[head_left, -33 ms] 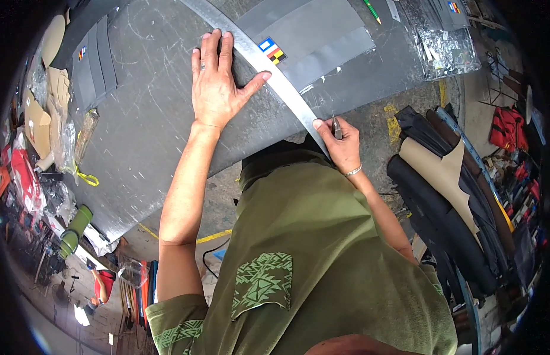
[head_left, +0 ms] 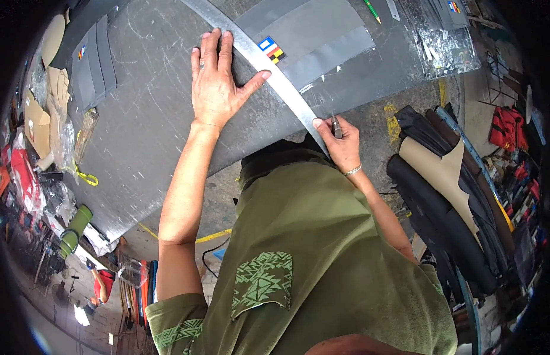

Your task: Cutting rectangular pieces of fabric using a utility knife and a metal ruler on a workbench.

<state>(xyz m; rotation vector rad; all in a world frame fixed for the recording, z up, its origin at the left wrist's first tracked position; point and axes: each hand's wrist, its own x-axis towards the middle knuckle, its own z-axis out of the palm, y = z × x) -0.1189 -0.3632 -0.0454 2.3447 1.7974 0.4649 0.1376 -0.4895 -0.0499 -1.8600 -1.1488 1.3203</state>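
A long metal ruler (head_left: 285,89) lies slantwise over the grey worktable, its near end reaching past the table edge toward my body. My left hand (head_left: 217,94) is flat with fingers spread; its fingertips and thumb press on the ruler's left side. At the near end, my right hand (head_left: 340,142) grips the ruler with the thumb on top. A small grey tool, apparently a cutter (head_left: 336,128), is also tucked in its fingers. To the right of the ruler lies a grey sheet (head_left: 322,44) with a small patch of coloured flags (head_left: 271,50) beside the ruler's edge.
A green pencil (head_left: 372,12) and a clear plastic bag (head_left: 446,53) lie on the table's far right. Folded grey pieces (head_left: 96,62) lie at left, near packaging. Rolls of dark material (head_left: 441,207) stand right of me. A person in red (head_left: 103,284) is at lower left.
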